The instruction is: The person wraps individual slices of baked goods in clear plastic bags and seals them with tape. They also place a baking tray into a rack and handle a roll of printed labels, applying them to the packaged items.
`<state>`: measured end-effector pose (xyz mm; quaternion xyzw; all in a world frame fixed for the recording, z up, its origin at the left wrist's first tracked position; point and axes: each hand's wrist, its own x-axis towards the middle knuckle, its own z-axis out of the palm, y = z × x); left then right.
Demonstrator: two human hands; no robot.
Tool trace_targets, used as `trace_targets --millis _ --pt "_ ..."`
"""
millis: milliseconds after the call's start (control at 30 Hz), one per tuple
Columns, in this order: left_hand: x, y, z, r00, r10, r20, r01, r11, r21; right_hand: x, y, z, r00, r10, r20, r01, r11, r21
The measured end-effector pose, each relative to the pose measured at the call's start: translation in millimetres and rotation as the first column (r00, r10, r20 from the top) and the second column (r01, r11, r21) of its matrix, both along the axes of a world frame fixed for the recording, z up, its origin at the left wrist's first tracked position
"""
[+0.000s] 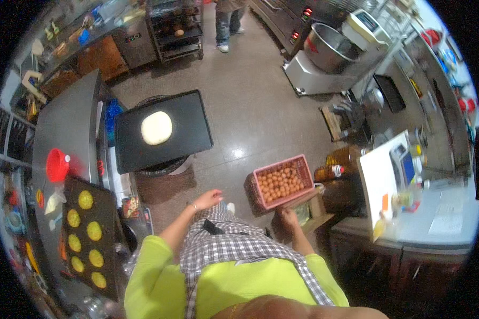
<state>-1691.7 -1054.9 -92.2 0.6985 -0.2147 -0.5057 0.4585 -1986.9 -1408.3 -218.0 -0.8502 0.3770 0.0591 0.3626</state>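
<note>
My left hand (209,198) is before my checked apron, empty, with its fingers loosely curled. Low at my right side, my right hand (289,219) is beside a pink plastic crate (264,201) of brown eggs (281,184); whether it touches the crate or the wooden frame (316,223) near it is unclear. Ahead on the left, a black baking tray (183,127) with a round of pale dough (156,128) rests over a dark round bin. On the left steel table (64,107), another dark tray (84,231) bears several flat yellow rounds (95,258).
A red plastic container (58,165) stands on the left table. A spiral mixer (323,60) and a deck oven stand ahead right; a rack (179,32) and a person's legs (225,28) are farther off. At right are an oil bottle (329,172) and a counter with a scale (402,161).
</note>
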Motion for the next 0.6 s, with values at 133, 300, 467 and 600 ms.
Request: trace_targets --millis 133,300,467,600 --pt "46.6 -25.9 -13.6 0.993 0.112 -0.033 -0.109 0.992 0.061 183.8 -91.3 42.6 0.994 0.077 0.075 -0.077 0.997 0.005" --pt "139.9 -95.3 -10.5 0.987 0.098 -0.124 -0.088 0.993 0.082 321.9 -147.6 14.9 0.956 0.292 -0.033 -0.292 0.956 0.019" --pt "246.0 -148.3 8.8 0.974 0.188 0.130 -0.176 0.979 -0.102 459.3 -62.0 52.7 0.528 0.837 -0.144 -0.801 0.547 0.242" --pt "347.8 -213.1 70.3 0.955 0.296 -0.001 -0.286 0.924 -0.253 524.1 -91.3 61.0 -0.043 0.952 -0.304 -0.994 -0.011 0.106"
